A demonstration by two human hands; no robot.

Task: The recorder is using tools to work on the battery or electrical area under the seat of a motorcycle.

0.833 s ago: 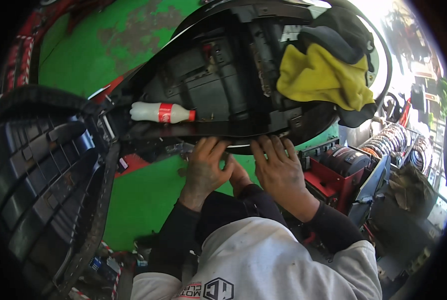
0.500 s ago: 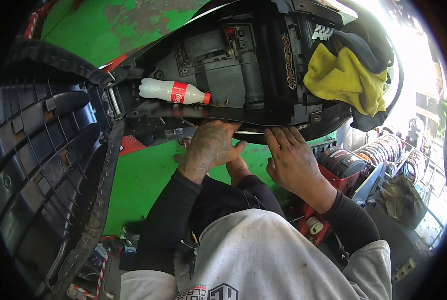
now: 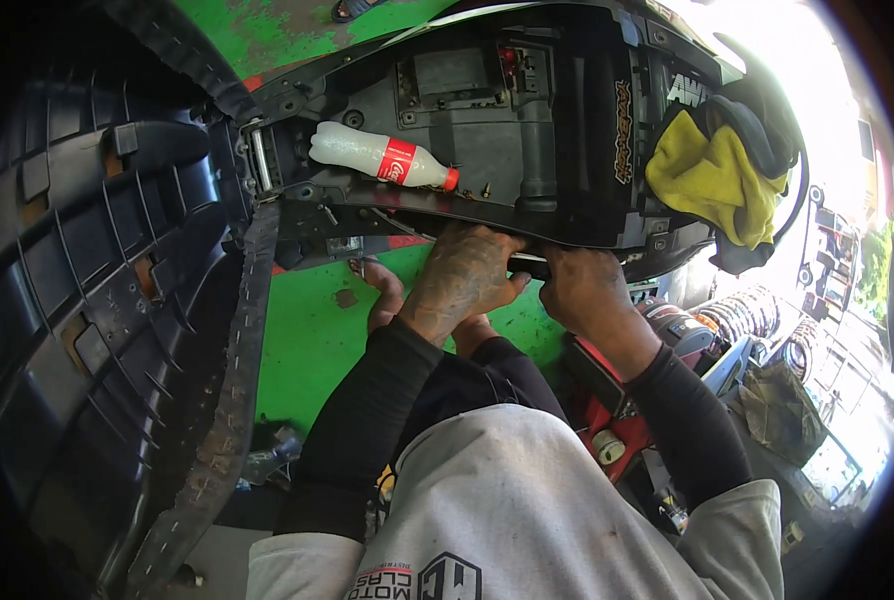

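An opened scooter body [image 3: 467, 205] lies in front of me, its black underseat compartment exposed. My left hand [image 3: 462, 280] is closed at the near side panel [image 3: 529, 266], fingers tucked in under the body's rim and thumb pointing right. Close by on the right, my right hand [image 3: 589, 295] curls over the same panel, its fingertips hidden. Inside the compartment lies a plastic bottle [image 3: 362, 152] with a red cap and red label, holding something whitish. A few small screws [image 3: 486, 190] lie near its cap.
The raised seat [image 3: 97, 300] stands open on the left. A yellow cloth [image 3: 717, 175] hangs on the scooter's right end. Coil springs [image 3: 747, 312] and red equipment [image 3: 617, 400] stand to the right. A sandalled foot [image 3: 355, 8] shows beyond the scooter on the green floor [image 3: 317, 345].
My right hand has gone from lying flat along the panel to curling its fingers at the edge, nearer my left hand. The whole view has shifted, with the scooter now further right.
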